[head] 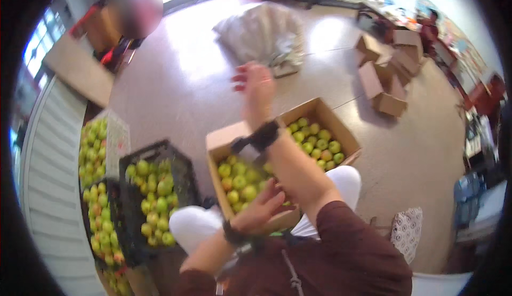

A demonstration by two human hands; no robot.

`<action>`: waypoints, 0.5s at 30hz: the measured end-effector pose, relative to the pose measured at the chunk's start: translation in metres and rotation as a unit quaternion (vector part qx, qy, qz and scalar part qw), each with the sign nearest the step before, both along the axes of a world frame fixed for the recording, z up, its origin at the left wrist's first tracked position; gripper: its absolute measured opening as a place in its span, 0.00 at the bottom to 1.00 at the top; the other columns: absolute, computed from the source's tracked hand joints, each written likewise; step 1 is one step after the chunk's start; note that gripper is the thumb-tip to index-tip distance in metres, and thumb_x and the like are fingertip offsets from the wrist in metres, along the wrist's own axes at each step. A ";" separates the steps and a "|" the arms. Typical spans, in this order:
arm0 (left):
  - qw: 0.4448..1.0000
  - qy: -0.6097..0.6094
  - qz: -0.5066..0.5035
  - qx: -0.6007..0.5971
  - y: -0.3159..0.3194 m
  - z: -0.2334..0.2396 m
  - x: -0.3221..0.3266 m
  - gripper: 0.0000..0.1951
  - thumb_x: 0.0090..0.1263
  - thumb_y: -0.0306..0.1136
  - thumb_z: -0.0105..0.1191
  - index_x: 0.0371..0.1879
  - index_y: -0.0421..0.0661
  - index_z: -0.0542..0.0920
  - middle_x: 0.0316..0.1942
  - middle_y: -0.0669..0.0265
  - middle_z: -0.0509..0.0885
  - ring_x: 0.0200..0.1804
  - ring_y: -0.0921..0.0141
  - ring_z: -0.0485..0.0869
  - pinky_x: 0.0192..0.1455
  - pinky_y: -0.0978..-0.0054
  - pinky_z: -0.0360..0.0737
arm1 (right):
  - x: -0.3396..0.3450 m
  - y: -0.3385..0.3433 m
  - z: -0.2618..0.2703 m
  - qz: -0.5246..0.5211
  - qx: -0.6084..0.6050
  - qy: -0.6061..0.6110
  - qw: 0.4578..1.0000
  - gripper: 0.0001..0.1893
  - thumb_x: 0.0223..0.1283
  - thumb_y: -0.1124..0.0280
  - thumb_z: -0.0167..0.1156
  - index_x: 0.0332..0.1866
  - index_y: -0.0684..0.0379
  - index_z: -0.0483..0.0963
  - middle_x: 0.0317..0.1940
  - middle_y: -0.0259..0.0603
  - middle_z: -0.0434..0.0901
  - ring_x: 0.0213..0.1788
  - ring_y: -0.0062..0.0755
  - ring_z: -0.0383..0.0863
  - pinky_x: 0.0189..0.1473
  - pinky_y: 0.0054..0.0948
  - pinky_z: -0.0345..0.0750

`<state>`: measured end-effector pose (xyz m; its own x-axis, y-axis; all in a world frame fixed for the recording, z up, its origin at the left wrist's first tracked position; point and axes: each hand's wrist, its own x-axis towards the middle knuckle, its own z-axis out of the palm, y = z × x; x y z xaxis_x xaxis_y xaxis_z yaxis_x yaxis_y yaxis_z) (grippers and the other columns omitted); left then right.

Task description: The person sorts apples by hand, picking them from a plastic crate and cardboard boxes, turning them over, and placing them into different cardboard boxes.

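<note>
My right hand (257, 88) reaches far forward, raised past the cardboard boxes. It is blurred; its fingers are apart and no item shows in them. Below my right forearm, my left hand (262, 207) hovers over the near side of the left cardboard box (218, 178), fingers spread, with nothing visible in its grasp. That box holds many yellow-green apples (239, 182), some blushed red. Beside it stands the right cardboard box (347, 141), with more apples (321, 144) inside. My right forearm hides where the two boxes meet. A black band circles each wrist.
To my left are a black plastic crate (188, 176) of apples, another dark crate (116, 208) and a white crate (119, 138). Ahead lies a large pale sack (260, 32). Several opened cardboard boxes (386, 84) sit at right. A person (108, 20) is at far left.
</note>
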<state>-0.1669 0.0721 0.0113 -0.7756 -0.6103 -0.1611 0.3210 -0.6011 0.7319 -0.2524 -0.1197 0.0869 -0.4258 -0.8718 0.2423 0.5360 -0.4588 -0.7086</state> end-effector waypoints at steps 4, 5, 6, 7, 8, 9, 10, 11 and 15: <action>0.981 -0.054 0.026 -0.184 0.017 0.026 -0.030 0.15 0.70 0.36 0.40 0.52 0.47 0.65 0.52 0.60 0.71 0.55 0.65 0.70 0.55 0.66 0.68 | 0.005 0.015 0.062 -0.015 -0.103 0.046 0.994 0.10 0.62 0.64 0.49 0.37 0.61 0.67 0.30 0.38 0.74 0.25 0.23 0.75 0.22 0.19 0.71; 0.983 -0.077 0.005 -0.164 0.021 0.041 -0.038 0.13 0.70 0.36 0.39 0.49 0.47 0.68 0.48 0.60 0.73 0.52 0.65 0.72 0.52 0.68 0.70 | -0.002 0.017 0.072 -0.019 -0.125 0.054 0.991 0.10 0.62 0.64 0.49 0.37 0.61 0.66 0.30 0.38 0.74 0.25 0.21 0.75 0.21 0.18 0.70; 0.968 -0.119 0.055 -0.216 0.033 0.031 -0.046 0.13 0.70 0.37 0.36 0.40 0.43 0.72 0.38 0.62 0.77 0.44 0.66 0.75 0.45 0.72 0.71 | -0.003 0.021 0.084 -0.027 -0.134 0.054 0.989 0.10 0.62 0.64 0.49 0.37 0.61 0.66 0.30 0.38 0.74 0.25 0.21 0.75 0.21 0.18 0.70; 0.966 -0.121 0.054 -0.224 0.041 0.031 -0.045 0.13 0.70 0.37 0.36 0.40 0.43 0.72 0.38 0.62 0.77 0.44 0.66 0.75 0.45 0.72 0.71 | -0.002 0.026 0.095 -0.026 -0.138 0.062 0.988 0.10 0.62 0.64 0.49 0.37 0.62 0.66 0.30 0.38 0.74 0.24 0.20 0.75 0.20 0.16 0.69; 0.988 -0.095 -0.007 -0.121 0.049 0.031 -0.043 0.14 0.71 0.38 0.35 0.38 0.41 0.72 0.34 0.63 0.76 0.40 0.67 0.76 0.42 0.73 0.72 | -0.001 0.030 0.104 -0.023 -0.141 0.070 0.987 0.11 0.62 0.64 0.50 0.37 0.63 0.66 0.30 0.38 0.74 0.24 0.20 0.75 0.20 0.15 0.68; 0.995 -0.069 -0.066 -0.015 0.052 0.039 -0.040 0.16 0.71 0.40 0.34 0.35 0.40 0.72 0.30 0.64 0.76 0.35 0.67 0.76 0.39 0.74 0.72 | -0.001 0.032 0.108 -0.023 -0.148 0.067 0.986 0.11 0.62 0.64 0.50 0.37 0.63 0.66 0.30 0.38 0.74 0.24 0.20 0.75 0.20 0.15 0.68; 0.976 -0.104 -0.050 -0.186 0.055 0.051 -0.037 0.19 0.71 0.42 0.33 0.31 0.39 0.71 0.26 0.63 0.75 0.29 0.69 0.76 0.35 0.74 0.73 | 0.000 0.032 0.111 -0.055 -0.186 0.139 0.971 0.10 0.61 0.65 0.51 0.36 0.63 0.66 0.28 0.38 0.75 0.23 0.19 0.75 0.20 0.16 0.68; 0.975 -0.105 -0.045 -0.188 0.053 0.068 -0.031 0.19 0.71 0.42 0.33 0.31 0.39 0.71 0.26 0.63 0.75 0.29 0.69 0.76 0.35 0.74 0.73 | 0.000 0.033 0.113 -0.085 -0.218 0.211 0.949 0.10 0.60 0.67 0.53 0.36 0.63 0.67 0.26 0.37 0.75 0.23 0.19 0.75 0.21 0.16 0.69; 0.987 0.028 -0.155 -0.023 0.047 0.138 -0.002 0.21 0.72 0.45 0.32 0.33 0.39 0.73 0.27 0.60 0.77 0.26 0.68 0.78 0.35 0.69 0.76 | -0.034 0.070 0.130 -0.208 -0.256 0.440 0.835 0.09 0.51 0.69 0.61 0.34 0.60 0.70 0.23 0.40 0.76 0.22 0.26 0.76 0.24 0.24 0.72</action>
